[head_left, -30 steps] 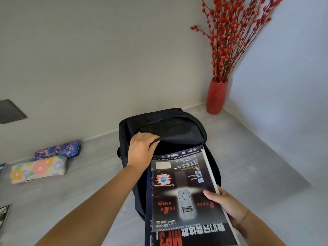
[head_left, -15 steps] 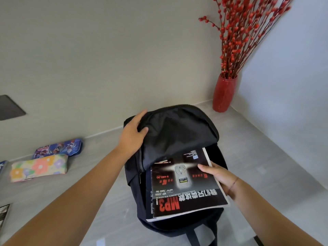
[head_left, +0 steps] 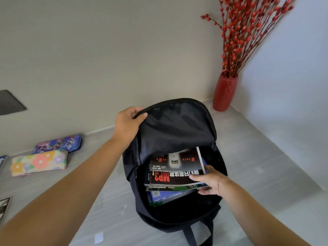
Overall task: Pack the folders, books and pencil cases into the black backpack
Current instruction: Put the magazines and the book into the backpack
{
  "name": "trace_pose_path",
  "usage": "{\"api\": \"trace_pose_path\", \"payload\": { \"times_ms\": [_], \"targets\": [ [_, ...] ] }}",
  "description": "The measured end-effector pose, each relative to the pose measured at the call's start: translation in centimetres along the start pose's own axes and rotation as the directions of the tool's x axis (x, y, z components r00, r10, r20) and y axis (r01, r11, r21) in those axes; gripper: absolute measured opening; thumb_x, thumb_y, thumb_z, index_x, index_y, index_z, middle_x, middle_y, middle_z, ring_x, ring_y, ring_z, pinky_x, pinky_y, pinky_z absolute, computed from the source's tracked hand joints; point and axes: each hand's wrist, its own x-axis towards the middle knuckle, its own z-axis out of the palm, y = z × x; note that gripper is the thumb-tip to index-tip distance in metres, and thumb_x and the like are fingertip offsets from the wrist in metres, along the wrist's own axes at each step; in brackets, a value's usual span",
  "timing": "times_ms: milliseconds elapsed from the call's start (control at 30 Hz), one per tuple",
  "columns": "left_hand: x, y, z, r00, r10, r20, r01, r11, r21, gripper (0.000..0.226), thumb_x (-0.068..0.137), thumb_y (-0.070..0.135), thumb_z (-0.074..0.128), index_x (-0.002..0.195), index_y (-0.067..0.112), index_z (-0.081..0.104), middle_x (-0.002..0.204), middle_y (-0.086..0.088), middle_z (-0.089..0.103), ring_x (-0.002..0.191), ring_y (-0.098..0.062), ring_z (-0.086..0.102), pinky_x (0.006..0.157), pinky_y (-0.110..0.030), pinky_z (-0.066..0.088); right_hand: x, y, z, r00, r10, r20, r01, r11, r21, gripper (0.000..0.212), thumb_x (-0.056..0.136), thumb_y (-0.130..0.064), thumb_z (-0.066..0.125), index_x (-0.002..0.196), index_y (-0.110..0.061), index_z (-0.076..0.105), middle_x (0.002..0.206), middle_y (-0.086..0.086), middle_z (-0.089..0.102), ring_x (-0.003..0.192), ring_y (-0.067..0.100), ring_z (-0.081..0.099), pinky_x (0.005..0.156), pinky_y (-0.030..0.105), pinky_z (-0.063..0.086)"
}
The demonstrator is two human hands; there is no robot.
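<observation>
R hand (head_left: 211, 181) holds book (head_left: 177, 167) lengthwise into backpack (head_left: 175, 125), far end prob. inside.

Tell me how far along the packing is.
Done: a blue book already lies inside the black backpack. In hand: the left hand holds the flap open while the right hand grips the MP3 magazine, partly inside the opening. Left: the floral pencil case and the blue pencil case lie outside on the grey surface, and the backpack is unzipped.
</observation>
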Motion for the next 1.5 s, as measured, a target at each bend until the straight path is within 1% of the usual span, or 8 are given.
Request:
{"api": "trace_pose_path", "payload": {
  "times_ms": [133, 400, 667, 800, 933, 1033, 1200, 1500],
  "targets": [
    [0.0, 0.5, 0.3, 0.999, -0.038, -0.016, 0.038, 0.998, -0.052, 0.013, 0.083, 0.012, 0.068, 0.08, 0.024, 0.07, 0.082, 0.007, 0.072, 0.074, -0.006, 0.066, 0.08, -0.023, 0.053, -0.7, 1.7, 1.0, 0.991, 0.129, -0.047, -0.111, 0.954, 0.278, 0.015, 0.08, -0.005, 0.072, 0.085, -0.001, 0.058, 0.081, 0.013, 0.059, 0.069, 0.02, 0.058, 0.067, 0.034, 0.057],
    [0.1, 1.6, -0.4, 0.996, -0.091, -0.016, 0.089, 0.993, -0.073, 0.013, 0.085, 0.011, 0.066, 0.08, 0.022, 0.07, 0.084, 0.001, 0.072, 0.077, -0.012, 0.065, 0.084, -0.029, 0.054, 1.2, -0.5, -1.0, 0.989, -0.04, -0.141, 0.07, 0.974, 0.216, 0.018, 0.087, 0.005, 0.059, 0.101, -0.002, 0.051, 0.068, 0.012, 0.058, 0.052, 0.015, 0.054, 0.037, 0.017, 0.049],
    [0.9, 1.3, -0.5, 0.989, -0.132, -0.068, 0.125, 0.986, -0.107, 0.011, 0.087, 0.011, 0.064, 0.084, 0.02, 0.07, 0.085, 0.004, 0.072, 0.075, -0.007, 0.066, 0.075, -0.02, 0.052, 4.4, -3.4, 0.9, 0.989, -0.003, -0.148, 0.069, 0.896, 0.44, 0.021, 0.086, 0.008, 0.06, 0.106, 0.01, 0.057, 0.074, 0.016, 0.059, 0.064, 0.02, 0.06, 0.042, 0.019, 0.055],
    [0.3, 0.7, -0.8, 0.982, -0.175, -0.072, 0.166, 0.98, -0.107, 0.009, 0.087, 0.011, 0.064, 0.085, 0.019, 0.069, 0.084, 0.004, 0.072, 0.074, -0.008, 0.065, 0.072, -0.018, 0.052, 3.1, -3.1, 2.8, 0.951, -0.003, -0.309, 0.145, 0.888, 0.437, 0.042, 0.083, 0.009, 0.061, 0.122, 0.004, 0.046, 0.086, 0.02, 0.056, 0.063, 0.022, 0.054, 0.067, 0.03, 0.057],
    [-1.5, -0.9, -0.7, 0.951, -0.306, -0.046, 0.298, 0.946, -0.123, 0.01, 0.089, 0.01, 0.061, 0.086, 0.018, 0.066, 0.089, 0.0, 0.07, 0.081, -0.014, 0.065, 0.075, -0.022, 0.054, -2.6, -1.4, 6.0, 0.817, -0.237, -0.525, 0.317, 0.946, 0.067, 0.056, 0.082, -0.001, 0.061, 0.133, -0.008, 0.039, 0.131, 0.015, 0.041, 0.099, 0.028, 0.056, 0.092, 0.041, 0.047],
    [-4.2, -3.6, -1.3, 0.898, -0.436, -0.067, 0.436, 0.9, -0.016, 0.01, 0.087, 0.003, 0.059, 0.092, 0.012, 0.063, 0.097, -0.009, 0.062, 0.085, -0.021, 0.06, 0.087, -0.033, 0.048, -7.1, -0.5, 9.3, 0.768, -0.515, -0.381, 0.554, 0.833, -0.01, 0.05, 0.084, 0.004, 0.053, 0.128, -0.018, 0.042, 0.122, 0.001, 0.042, 0.09, 0.006, 0.053, 0.084, 0.03, 0.047],
    [-10.6, -8.7, -7.0, 0.718, -0.678, -0.156, 0.68, 0.731, -0.048, 0.044, 0.083, 0.005, 0.065, 0.125, 0.004, 0.05, 0.104, -0.02, 0.061, 0.096, -0.03, 0.059, 0.078, -0.032, 0.048, -8.7, -3.4, 14.0, 0.692, -0.702, -0.168, 0.666, 0.711, -0.227, 0.062, 0.086, 0.002, 0.056, 0.14, -0.016, 0.033, 0.128, -0.001, 0.034, 0.11, 0.012, 0.048, 0.091, 0.023, 0.043],
    [-20.0, -15.2, -27.3, 0.597, -0.682, -0.422, 0.697, 0.702, -0.147, 0.038, 0.086, 0.009, 0.062, 0.123, 0.003, 0.054, 0.098, -0.018, 0.059, 0.083, -0.027, 0.056, 0.071, -0.031, 0.043, -7.5, -2.9, 33.0, 0.832, -0.462, 0.307, 0.554, 0.718, -0.421, 0.043, 0.086, -0.015, 0.06, 0.127, -0.009, 0.05, 0.12, 0.004, 0.051, 0.115, 0.021, 0.053, 0.091, 0.022, 0.037]
  ]
}}
